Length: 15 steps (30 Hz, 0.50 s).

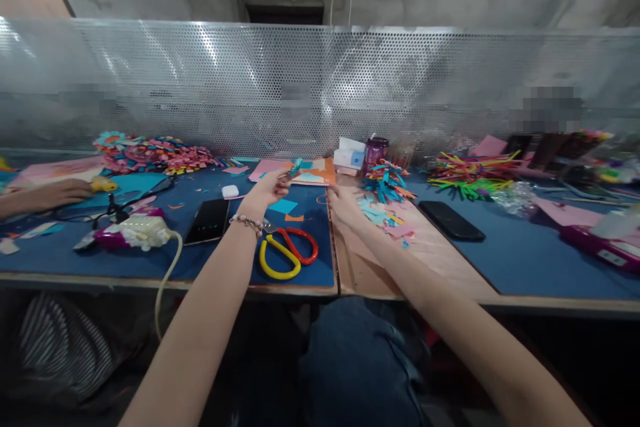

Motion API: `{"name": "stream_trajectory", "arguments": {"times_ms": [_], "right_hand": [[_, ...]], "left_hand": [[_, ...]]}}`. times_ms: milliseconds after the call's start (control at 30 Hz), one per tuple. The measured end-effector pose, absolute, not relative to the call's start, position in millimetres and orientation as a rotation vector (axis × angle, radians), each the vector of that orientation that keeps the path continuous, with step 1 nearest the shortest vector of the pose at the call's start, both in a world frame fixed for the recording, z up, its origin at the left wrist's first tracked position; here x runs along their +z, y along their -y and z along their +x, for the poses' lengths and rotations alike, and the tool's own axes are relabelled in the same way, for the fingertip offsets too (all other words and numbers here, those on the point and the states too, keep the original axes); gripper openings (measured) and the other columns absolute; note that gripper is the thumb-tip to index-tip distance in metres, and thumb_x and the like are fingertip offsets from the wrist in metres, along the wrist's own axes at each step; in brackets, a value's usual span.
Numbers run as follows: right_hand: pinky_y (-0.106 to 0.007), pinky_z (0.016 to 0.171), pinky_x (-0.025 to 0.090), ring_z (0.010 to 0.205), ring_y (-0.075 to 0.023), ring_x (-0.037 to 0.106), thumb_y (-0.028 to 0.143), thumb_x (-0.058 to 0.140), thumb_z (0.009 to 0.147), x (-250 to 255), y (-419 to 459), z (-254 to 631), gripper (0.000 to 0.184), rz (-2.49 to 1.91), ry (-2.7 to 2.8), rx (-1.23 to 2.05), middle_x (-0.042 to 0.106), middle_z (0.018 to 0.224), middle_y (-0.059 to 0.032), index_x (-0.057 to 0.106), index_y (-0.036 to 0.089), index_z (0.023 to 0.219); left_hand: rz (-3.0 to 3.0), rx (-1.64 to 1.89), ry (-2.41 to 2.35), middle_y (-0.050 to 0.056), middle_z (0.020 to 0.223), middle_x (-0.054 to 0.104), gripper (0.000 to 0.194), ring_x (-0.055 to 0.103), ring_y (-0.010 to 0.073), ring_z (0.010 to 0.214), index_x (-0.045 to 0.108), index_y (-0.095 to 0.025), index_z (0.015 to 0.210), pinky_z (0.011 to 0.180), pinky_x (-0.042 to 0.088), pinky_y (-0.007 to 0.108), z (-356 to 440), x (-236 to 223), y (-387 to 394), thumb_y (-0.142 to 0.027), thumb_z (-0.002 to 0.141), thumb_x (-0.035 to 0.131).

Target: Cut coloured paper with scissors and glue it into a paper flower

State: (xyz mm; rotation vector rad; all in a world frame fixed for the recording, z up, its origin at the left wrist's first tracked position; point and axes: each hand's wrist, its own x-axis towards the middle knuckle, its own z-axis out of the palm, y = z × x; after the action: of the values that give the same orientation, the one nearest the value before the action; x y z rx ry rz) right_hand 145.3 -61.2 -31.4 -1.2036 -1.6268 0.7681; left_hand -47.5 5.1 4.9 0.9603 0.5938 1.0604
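My left hand (267, 190) is stretched over the blue mat (210, 257), its fingers pinched on a small teal paper piece (295, 167). A beaded bracelet sits on that wrist. My right hand (345, 203) rests knuckles-up on the bare wooden strip (375, 267), beside a scatter of coloured paper scraps (383, 217); its fingers are curled under and hidden. Scissors with one red and one yellow handle (287, 250) lie on the mat between my forearms. Pink and orange paper sheets (295, 170) lie just beyond my left hand.
A black phone (207, 220) lies left of my left arm, another (451, 220) right of the scraps. A glue gun with cord (133, 230), paper flowers (155, 153), a dark jar (375, 153) and paper strips (470, 177) stand around. Another person's hand (55, 193) rests far left. A perforated metal screen (320, 87) backs the table.
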Motion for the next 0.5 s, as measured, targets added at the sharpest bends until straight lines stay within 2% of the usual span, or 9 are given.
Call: {"name": "stream_trajectory", "arguments": {"times_ms": [100, 167, 233, 300, 367, 433, 500], "right_hand": [[-0.035, 0.109, 0.031, 0.126, -0.0165, 0.045, 0.005, 0.037, 0.078, -31.9, 68.7, 134.8, 0.050, -0.953, 2.307, 0.368, 0.055, 0.132, -0.0066, 0.059, 0.019, 0.121], [-0.030, 0.109, 0.030, 0.128, -0.0132, 0.043, -0.001, 0.037, 0.072, -33.8, 74.6, 138.3, 0.062, -0.797, 2.703, 0.246, 0.053, 0.135, -0.0035, 0.057, 0.022, 0.126], [-0.029, 0.105, 0.034, 0.124, -0.0155, 0.048, -0.002, 0.040, 0.071, -34.1, 78.2, 154.3, 0.062, -1.046, 2.799, 0.066, 0.056, 0.131, -0.0067, 0.056, 0.021, 0.127], [-0.036, 0.098, 0.041, 0.114, -0.0217, 0.057, 0.001, 0.040, 0.078, -32.1, 80.9, 175.8, 0.052, -1.634, 2.560, -0.237, 0.064, 0.118, -0.0120, 0.060, 0.019, 0.123], [-0.052, 0.099, 0.035, 0.120, -0.0344, 0.050, 0.004, 0.040, 0.080, -29.2, 85.4, 191.5, 0.042, -1.780, 2.440, -0.337, 0.063, 0.115, -0.0223, 0.065, 0.009, 0.113], [-0.057, 0.102, 0.027, 0.131, -0.0371, 0.035, 0.005, 0.040, 0.081, -27.2, 93.1, 195.0, 0.049, -1.696, 2.417, -0.467, 0.051, 0.134, -0.0196, 0.057, 0.012, 0.126], [-0.054, 0.106, 0.025, 0.136, -0.0319, 0.030, 0.003, 0.039, 0.078, -26.6, 102.4, 190.0, 0.062, -1.420, 2.631, -0.414, 0.037, 0.146, -0.0110, 0.044, 0.020, 0.138]], "left_hand": [[0.914, 1.127, -0.591, 0.005, 0.093, 0.068, 0.007, 0.032, -0.0015, 0.038, 0.060, -0.016, 0.086, 0.031, 0.017, 0.013, -53.9, 3.0, -7.6, -0.018, 0.080, 0.058], [0.894, 1.146, -0.616, 0.004, 0.090, 0.068, 0.006, 0.033, -0.0014, 0.038, 0.060, -0.016, 0.085, 0.032, 0.017, 0.014, -58.1, 2.5, -8.8, -0.019, 0.081, 0.058], [0.878, 1.176, -0.656, 0.004, 0.085, 0.067, 0.007, 0.033, -0.0008, 0.038, 0.061, -0.017, 0.085, 0.032, 0.017, 0.015, -60.8, 2.5, -10.1, -0.021, 0.081, 0.057], [0.868, 1.206, -0.689, 0.003, 0.081, 0.066, 0.008, 0.033, -0.0004, 0.038, 0.062, -0.017, 0.085, 0.033, 0.016, 0.016, -61.2, 2.7, -11.9, -0.022, 0.082, 0.056], [0.881, 1.213, -0.713, 0.004, 0.082, 0.067, 0.008, 0.032, -0.0001, 0.038, 0.061, -0.017, 0.083, 0.033, 0.015, 0.016, -59.4, 2.7, -13.3, -0.023, 0.082, 0.056], [0.924, 1.199, -0.729, 0.005, 0.086, 0.068, 0.007, 0.031, 0.0001, 0.039, 0.061, -0.017, 0.083, 0.033, 0.015, 0.017, -56.6, 2.1, -13.6, -0.022, 0.081, 0.057], [0.971, 1.200, -0.734, 0.005, 0.090, 0.068, 0.009, 0.031, 0.0004, 0.039, 0.062, -0.018, 0.085, 0.033, 0.016, 0.017, -53.7, 1.3, -12.5, -0.022, 0.078, 0.058]]}}
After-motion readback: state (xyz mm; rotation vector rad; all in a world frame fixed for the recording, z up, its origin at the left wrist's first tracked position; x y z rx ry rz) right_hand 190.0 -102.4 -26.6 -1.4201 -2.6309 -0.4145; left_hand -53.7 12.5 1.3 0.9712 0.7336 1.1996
